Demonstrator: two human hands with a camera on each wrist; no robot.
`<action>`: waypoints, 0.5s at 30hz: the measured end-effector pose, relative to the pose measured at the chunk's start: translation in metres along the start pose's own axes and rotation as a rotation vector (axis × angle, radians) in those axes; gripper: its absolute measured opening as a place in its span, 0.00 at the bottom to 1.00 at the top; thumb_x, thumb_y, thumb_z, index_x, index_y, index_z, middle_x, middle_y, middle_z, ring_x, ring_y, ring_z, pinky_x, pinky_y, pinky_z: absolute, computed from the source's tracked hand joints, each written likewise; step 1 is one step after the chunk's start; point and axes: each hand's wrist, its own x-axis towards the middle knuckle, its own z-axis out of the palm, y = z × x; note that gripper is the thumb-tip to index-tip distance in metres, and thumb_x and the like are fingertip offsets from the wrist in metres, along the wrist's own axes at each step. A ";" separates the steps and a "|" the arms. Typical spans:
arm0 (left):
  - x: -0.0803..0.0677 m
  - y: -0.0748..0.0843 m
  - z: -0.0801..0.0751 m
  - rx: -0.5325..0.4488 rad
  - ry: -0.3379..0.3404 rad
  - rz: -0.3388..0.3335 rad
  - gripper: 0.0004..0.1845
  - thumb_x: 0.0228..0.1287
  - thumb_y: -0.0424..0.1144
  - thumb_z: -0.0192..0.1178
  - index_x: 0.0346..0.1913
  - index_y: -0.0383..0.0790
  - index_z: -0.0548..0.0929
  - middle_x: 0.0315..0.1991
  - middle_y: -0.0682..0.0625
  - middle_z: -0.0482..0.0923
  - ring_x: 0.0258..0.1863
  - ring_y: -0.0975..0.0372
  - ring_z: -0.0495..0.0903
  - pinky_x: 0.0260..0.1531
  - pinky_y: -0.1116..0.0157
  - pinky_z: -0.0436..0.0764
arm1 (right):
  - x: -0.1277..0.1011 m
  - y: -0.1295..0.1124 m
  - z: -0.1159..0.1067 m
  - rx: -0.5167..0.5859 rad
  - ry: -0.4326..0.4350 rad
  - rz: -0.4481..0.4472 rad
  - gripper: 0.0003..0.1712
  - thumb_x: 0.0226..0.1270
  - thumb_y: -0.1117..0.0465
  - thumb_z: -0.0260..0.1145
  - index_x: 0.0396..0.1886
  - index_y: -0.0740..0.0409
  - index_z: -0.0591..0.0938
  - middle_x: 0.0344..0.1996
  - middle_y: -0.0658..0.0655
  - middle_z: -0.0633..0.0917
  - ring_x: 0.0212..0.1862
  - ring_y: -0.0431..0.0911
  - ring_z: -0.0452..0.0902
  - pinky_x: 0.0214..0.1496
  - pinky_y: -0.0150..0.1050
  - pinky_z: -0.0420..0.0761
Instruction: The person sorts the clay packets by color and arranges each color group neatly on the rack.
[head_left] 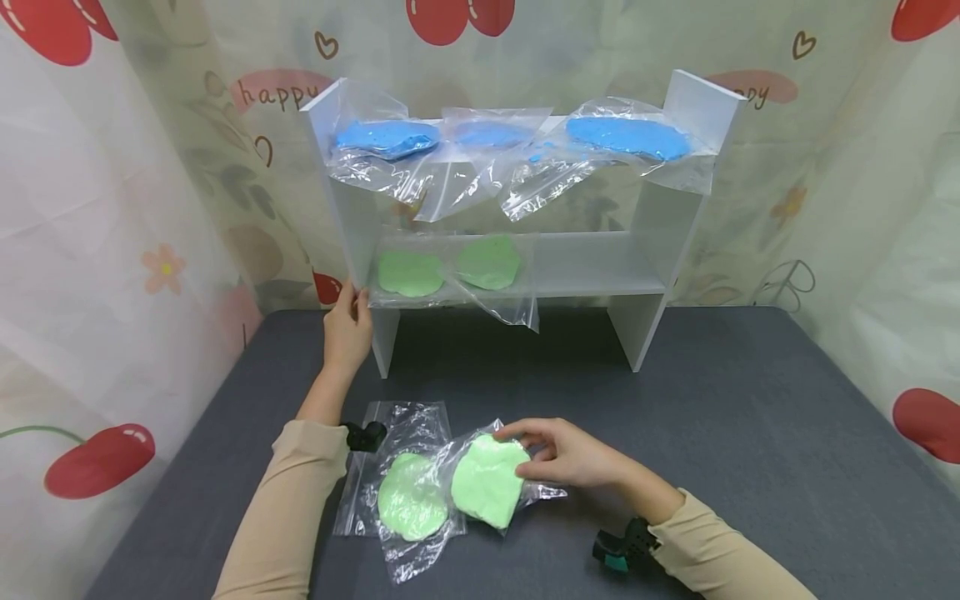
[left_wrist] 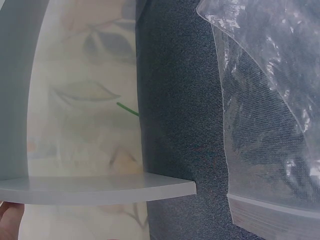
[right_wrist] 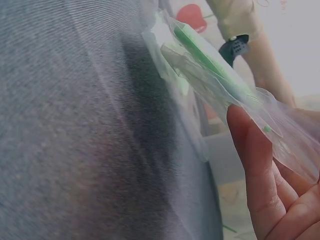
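A white two-tier shelf (head_left: 600,263) stands at the back of the dark table. My left hand (head_left: 349,332) touches the outside of its left side panel; in the left wrist view, only part of a finger (left_wrist: 10,220) shows against that panel. My right hand (head_left: 573,454) pinches the edge of a clear zip bag holding a flat light-green slab (head_left: 487,479), tilted up off the table in the right wrist view. Left of it, a second bag with a light-green slab (head_left: 411,497) lies on the table, partly over another clear plastic bag (head_left: 408,421).
On the upper shelf lie bags with blue slabs (head_left: 628,137), their plastic hanging over the front edge. The lower shelf holds two bagged green slabs (head_left: 489,262) on its left and middle. Patterned curtains (head_left: 187,208) surround the dark table (head_left: 720,392).
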 end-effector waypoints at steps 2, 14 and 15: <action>0.000 0.000 0.000 0.000 0.000 -0.001 0.21 0.72 0.38 0.45 0.66 0.38 0.67 0.53 0.34 0.77 0.52 0.45 0.79 0.46 0.49 0.78 | -0.001 -0.003 -0.001 -0.021 0.015 -0.007 0.26 0.62 0.64 0.64 0.61 0.62 0.72 0.56 0.65 0.76 0.25 0.34 0.75 0.28 0.27 0.77; 0.001 -0.001 0.001 -0.008 0.009 0.003 0.21 0.72 0.37 0.45 0.65 0.38 0.67 0.53 0.33 0.77 0.53 0.45 0.79 0.46 0.49 0.78 | -0.007 -0.019 -0.013 -0.034 0.081 -0.039 0.27 0.62 0.64 0.64 0.61 0.62 0.72 0.57 0.65 0.75 0.22 0.33 0.72 0.27 0.26 0.74; 0.001 -0.001 0.001 -0.007 0.010 0.004 0.21 0.72 0.37 0.45 0.65 0.38 0.67 0.53 0.33 0.77 0.53 0.45 0.79 0.46 0.49 0.78 | -0.007 -0.020 -0.014 -0.031 0.084 -0.039 0.27 0.62 0.64 0.64 0.61 0.62 0.72 0.56 0.65 0.76 0.23 0.34 0.73 0.27 0.27 0.74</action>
